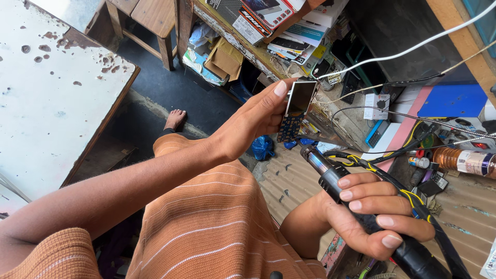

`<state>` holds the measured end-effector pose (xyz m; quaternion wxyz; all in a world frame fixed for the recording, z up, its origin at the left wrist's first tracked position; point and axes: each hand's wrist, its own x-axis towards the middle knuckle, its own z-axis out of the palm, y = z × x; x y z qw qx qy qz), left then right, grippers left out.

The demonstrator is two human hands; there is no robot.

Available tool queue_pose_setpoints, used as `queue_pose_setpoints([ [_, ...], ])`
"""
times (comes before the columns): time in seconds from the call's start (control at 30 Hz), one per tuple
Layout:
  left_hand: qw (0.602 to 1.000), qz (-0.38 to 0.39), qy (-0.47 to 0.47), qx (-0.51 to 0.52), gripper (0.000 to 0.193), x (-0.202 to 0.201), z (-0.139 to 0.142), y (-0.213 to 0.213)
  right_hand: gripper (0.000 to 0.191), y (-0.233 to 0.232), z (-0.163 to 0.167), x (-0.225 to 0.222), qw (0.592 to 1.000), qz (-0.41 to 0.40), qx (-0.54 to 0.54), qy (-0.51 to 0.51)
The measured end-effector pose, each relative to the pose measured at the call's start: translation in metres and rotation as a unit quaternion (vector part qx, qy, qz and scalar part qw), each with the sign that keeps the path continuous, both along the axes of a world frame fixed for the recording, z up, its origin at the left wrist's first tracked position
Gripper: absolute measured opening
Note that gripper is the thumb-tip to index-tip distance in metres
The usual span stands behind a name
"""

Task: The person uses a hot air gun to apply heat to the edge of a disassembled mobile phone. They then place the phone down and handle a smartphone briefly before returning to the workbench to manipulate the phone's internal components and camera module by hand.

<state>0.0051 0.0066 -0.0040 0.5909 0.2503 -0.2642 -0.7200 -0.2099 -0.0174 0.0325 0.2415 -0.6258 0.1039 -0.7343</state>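
Observation:
My left hand (258, 116) holds up a small phone circuit board (295, 111) with a pale screen on top and a blue keypad part below, pinched between thumb and fingers. My right hand (374, 214) grips the black handle of a hot-air tool (330, 173), its metal nozzle pointing up toward the lower end of the board, a short gap below it. Black and yellow cables (408, 199) run along the tool over my fingers.
A cluttered workbench (465, 217) at right carries a brown bottle (465, 160), small boxes and wires. Shelves with cartons (268, 20) stand behind. A worn white table (57, 93) is at left, my bare foot (174, 120) on the dark floor.

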Motion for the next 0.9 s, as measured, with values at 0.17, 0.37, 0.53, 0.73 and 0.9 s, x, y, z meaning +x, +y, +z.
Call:
queue_pose_setpoints([
  [0.17,1.000,-0.001,0.001,-0.002,0.077,-0.003,0.001,0.002,0.026,-0.006,0.008,0.005,1.000,-0.019,-0.011,0.017],
  [0.37,1.000,-0.010,-0.004,0.017,0.075,-0.002,-0.001,0.004,0.027,-0.017,0.013,0.012,0.999,-0.013,-0.027,0.014],
  [0.53,0.999,-0.009,-0.019,0.027,0.075,-0.002,0.000,0.004,0.027,-0.015,0.010,0.020,1.000,0.009,-0.017,0.002],
  [0.73,0.999,-0.017,-0.030,0.032,0.075,-0.003,0.000,0.004,0.026,-0.012,0.009,0.024,1.000,0.024,-0.013,0.001],
  [0.9,1.000,-0.007,-0.007,0.015,0.071,-0.004,-0.003,0.002,0.026,-0.005,0.002,0.022,1.000,0.014,-0.004,-0.007],
])
